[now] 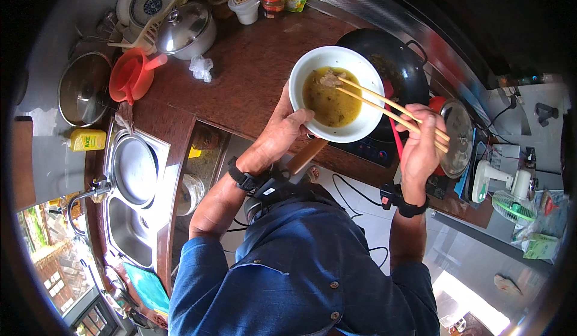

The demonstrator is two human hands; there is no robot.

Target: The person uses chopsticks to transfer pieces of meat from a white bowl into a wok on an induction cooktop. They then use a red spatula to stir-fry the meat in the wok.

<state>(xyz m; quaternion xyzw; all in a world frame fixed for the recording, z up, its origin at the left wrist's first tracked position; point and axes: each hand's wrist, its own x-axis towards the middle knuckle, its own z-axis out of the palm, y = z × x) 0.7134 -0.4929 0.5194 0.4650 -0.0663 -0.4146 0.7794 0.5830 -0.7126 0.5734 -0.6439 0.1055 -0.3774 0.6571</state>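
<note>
My left hand (288,126) grips the rim of a white bowl (372,115), thumb over the near left edge. Yellowish broth (336,108) with dark specks fills its bottom, and a piece of meat (331,79) lies at the far side. In my right hand (421,142) is a pair of wooden chopsticks (383,104), their tips at the meat; whether they pinch it I cannot tell. Behind the bowl, a black wok (408,72) is partly hidden. A red-handled utensil (397,135) leans in it, and a wooden handle (306,155) shows below the bowl.
On the wooden counter (243,79) stand a lidded steel pot (189,29), a red plastic ladle (133,74) and seasoning jars (272,2). A steel sink (133,228) lies left. To the right are a glass lid (457,135) and a small fan (514,205). Black cables (345,196) hang near my waist.
</note>
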